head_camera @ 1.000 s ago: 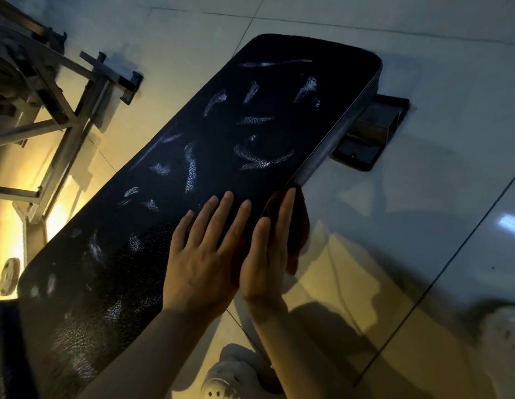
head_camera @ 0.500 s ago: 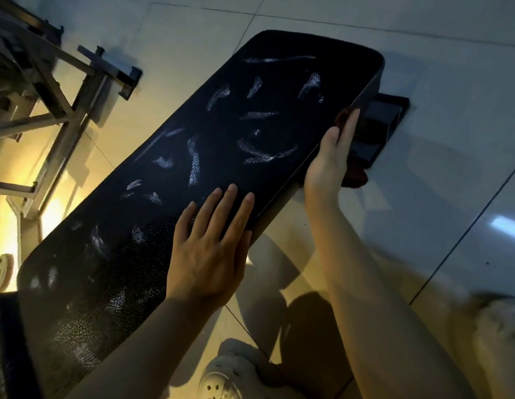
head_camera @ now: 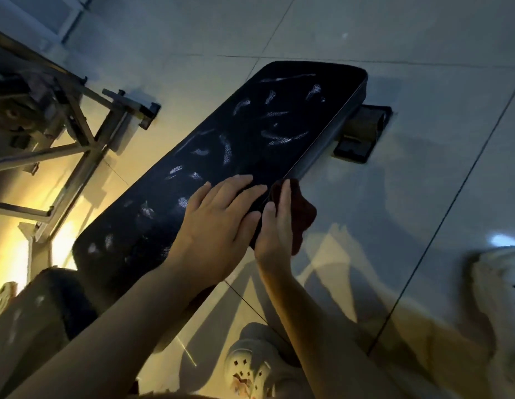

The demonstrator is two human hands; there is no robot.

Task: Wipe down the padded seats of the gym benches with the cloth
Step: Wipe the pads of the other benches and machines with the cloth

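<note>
Dim light falls on the glossy floor tiles, and the long black padded seat of the gym bench lies across them from near my body to the far end. My left hand lies flat on the top of the pad, fingers straight and a little spread, holding nothing. My right hand is at the right side edge of the seat, just beside the left one; its fingers are quite straight and they press the dark red cloth against the side of the pad, while a loose part of the cloth bulges out to the right. How the thumb holds the cloth I cannot tell. I think the first risk is that the cloth slips down to the floor, because it is only pressed and not really gripped. Pale smears are on the whole top surface, so if I go on only along the edge, the seat will stay dirty. My left hand on the top could also leave new marks. Close to my feet the shoe stands on shiny tiles, and leaning far forward could make me slide. On the left a metal frame stands near the bench.
</note>
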